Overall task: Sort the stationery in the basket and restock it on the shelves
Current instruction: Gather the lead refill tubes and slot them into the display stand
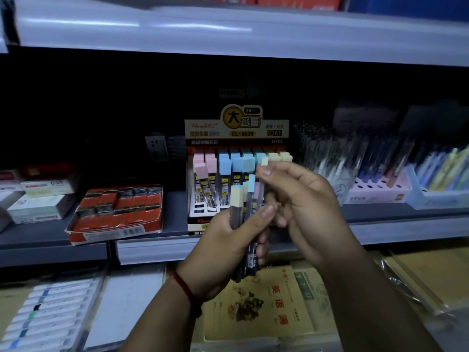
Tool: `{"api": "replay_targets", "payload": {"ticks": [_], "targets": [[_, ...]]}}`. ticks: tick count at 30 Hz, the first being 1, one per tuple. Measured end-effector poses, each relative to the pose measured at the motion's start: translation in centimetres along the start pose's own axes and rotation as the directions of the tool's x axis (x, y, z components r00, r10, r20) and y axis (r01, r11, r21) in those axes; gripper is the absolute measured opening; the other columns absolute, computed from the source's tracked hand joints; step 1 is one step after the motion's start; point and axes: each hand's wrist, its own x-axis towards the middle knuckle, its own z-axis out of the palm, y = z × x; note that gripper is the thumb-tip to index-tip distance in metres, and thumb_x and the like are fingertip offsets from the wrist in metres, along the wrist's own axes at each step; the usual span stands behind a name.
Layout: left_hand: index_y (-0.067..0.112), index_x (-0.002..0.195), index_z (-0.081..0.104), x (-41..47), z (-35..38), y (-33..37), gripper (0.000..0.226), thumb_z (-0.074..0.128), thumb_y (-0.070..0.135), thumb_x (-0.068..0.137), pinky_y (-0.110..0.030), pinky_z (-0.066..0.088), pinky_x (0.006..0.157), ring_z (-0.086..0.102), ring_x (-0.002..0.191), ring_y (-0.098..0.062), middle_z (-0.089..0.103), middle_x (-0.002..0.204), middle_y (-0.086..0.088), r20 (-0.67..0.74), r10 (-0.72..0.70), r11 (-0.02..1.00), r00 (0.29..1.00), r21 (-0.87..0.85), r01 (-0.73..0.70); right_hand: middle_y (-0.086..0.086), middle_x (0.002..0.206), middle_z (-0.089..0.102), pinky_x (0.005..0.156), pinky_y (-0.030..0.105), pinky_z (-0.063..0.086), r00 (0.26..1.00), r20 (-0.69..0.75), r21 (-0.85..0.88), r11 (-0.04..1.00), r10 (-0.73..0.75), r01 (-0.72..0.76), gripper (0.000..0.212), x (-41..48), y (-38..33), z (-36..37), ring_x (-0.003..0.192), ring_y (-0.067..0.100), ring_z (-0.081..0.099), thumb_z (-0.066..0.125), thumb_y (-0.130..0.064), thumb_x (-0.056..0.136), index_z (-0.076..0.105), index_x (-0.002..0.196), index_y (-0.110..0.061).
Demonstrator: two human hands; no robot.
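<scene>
- My left hand (228, 240) is wrapped round a bundle (250, 207) of lead tubes, thumb pressed across the front. The tubes stand nearly upright.
- Three caps poke out of the top of the bundle: a yellow one on the left, a blue one in the middle and highest, and a pink one behind it.
- My right hand (304, 196) is up just above the bundle, fingers curled, the tips pinching a yellow tube (264, 161). Only its pale cap shows over my fingers.
- That cap sits right in front of the display box (236, 133), level with the rows of caps inside: pink on the left, blue in the middle, yellow on the right.
- The box stands on the middle shelf (177, 219), straight ahead of both hands.
- To its left lies a red box (119, 212) of small packs, tilted toward me, with white boxes (35, 207) further left.
- To its right are racks of pens (355, 158), blurred and dim.
- Below the shelf edge, under my wrists, notebooks (266, 301) lie flat.
- A red string (182, 288) circles my left wrist.
</scene>
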Motion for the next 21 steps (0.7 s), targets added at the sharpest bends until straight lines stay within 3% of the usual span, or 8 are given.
{"api": "replay_targets", "payload": {"ticks": [2, 4, 7, 9, 13, 17, 21], "targets": [[0.012, 0.083, 0.065, 0.0, 0.2, -0.1, 0.033, 0.067, 0.044, 0.087, -0.029, 0.044, 0.052, 0.045, 0.055, -0.017, 0.043, 0.066, -0.005, -0.005, -0.018, 0.999, 1.0, -0.029, 0.018, 0.011, 0.067, 0.059, 0.047, 0.03, 0.035, 0.995, -0.073, 0.041, 0.997, -0.06, 0.063, 0.021, 0.2, -0.3, -0.3, 0.047, 0.015, 0.039, 0.067, -0.017, 0.094, 0.067, 0.107, 0.0], [0.014, 0.078, 0.06, 0.0, 0.2, -0.2, 0.032, 0.068, 0.043, 0.09, -0.029, 0.044, 0.053, 0.045, 0.056, -0.018, 0.043, 0.067, -0.005, -0.015, -0.031, 0.998, 0.999, -0.06, 0.03, 0.012, 0.088, 0.072, 0.042, 0.025, 0.036, 0.976, -0.177, 0.075, 0.987, -0.13, 0.145, 0.016, 0.4, -0.5, -0.7, 0.051, 0.012, 0.044, 0.062, -0.015, 0.098, 0.063, 0.105, -0.001], [0.013, 0.074, 0.057, 0.0, -0.3, -0.1, 0.031, 0.065, 0.038, 0.092, -0.03, 0.043, 0.053, 0.044, 0.056, -0.019, 0.042, 0.065, -0.004, -0.04, -0.036, 0.998, 0.999, -0.048, 0.034, 0.014, 0.09, 0.073, 0.043, 0.025, 0.041, 0.911, -0.366, 0.105, 0.963, -0.193, 0.246, 0.009, 0.8, -0.5, -1.9, 0.051, 0.012, 0.048, 0.059, -0.015, 0.101, 0.055, 0.1, -0.007], [0.012, 0.07, 0.049, 0.0, -0.4, -0.1, 0.036, 0.064, 0.035, 0.093, -0.03, 0.043, 0.054, 0.043, 0.056, -0.02, 0.041, 0.063, -0.005, -0.053, -0.035, 0.999, 0.998, -0.001, 0.035, 0.017, 0.092, 0.072, 0.047, 0.026, 0.047, 0.871, -0.419, 0.026, 0.956, -0.256, 0.293, 0.009, 1.2, -0.4, -2.7, 0.053, 0.015, 0.054, 0.058, -0.014, 0.102, 0.054, 0.102, -0.005], [0.012, 0.067, 0.048, -0.2, -0.4, -0.1, 0.037, 0.063, 0.031, 0.095, -0.03, 0.043, 0.052, 0.042, 0.054, -0.019, 0.041, 0.061, -0.004, -0.056, -0.048, 0.999, 0.997, 0.003, 0.049, 0.014, 0.092, 0.073, 0.05, 0.026, 0.051, 0.863, -0.352, -0.232, 0.927, -0.362, 0.295, 0.01, 1.6, 0.2, -3.4, 0.057, 0.018, 0.059, 0.056, -0.009, 0.103, 0.054, 0.108, -0.001], [0.015, 0.064, 0.051, -0.1, -0.2, -0.2, 0.037, 0.064, 0.03, 0.095, -0.031, 0.042, 0.053, 0.042, 0.054, -0.019, 0.041, 0.061, -0.004, -0.071, -0.038, 0.999, 0.997, 0.018, 0.039, 0.007, 0.091, 0.071, 0.054, 0.028, 0.05, 0.872, -0.233, -0.44, 0.846, -0.431, 0.301, 0.003, 1.4, 0.5, -3.2, 0.059, 0.013, 0.057, 0.053, -0.012, 0.104, 0.054, 0.103, -0.015], [0.02, 0.061, 0.057, -0.1, 0.0, -0.1, 0.036, 0.064, 0.029, 0.095, -0.031, 0.041, 0.054, 0.042, 0.055, -0.019, 0.041, 0.062, -0.004, -0.083, -0.048, 0.999, 0.995, 0.008, 0.049, 0.004, 0.088, 0.069, 0.059, 0.042, 0.053, 0.863, -0.129, -0.605, 0.729, -0.488, 0.321, 0.011, 1.4, 0.4, -3.1, 0.062, 0.016, 0.059, 0.053, -0.019, 0.104, 0.056, 0.115, -0.021]]}}
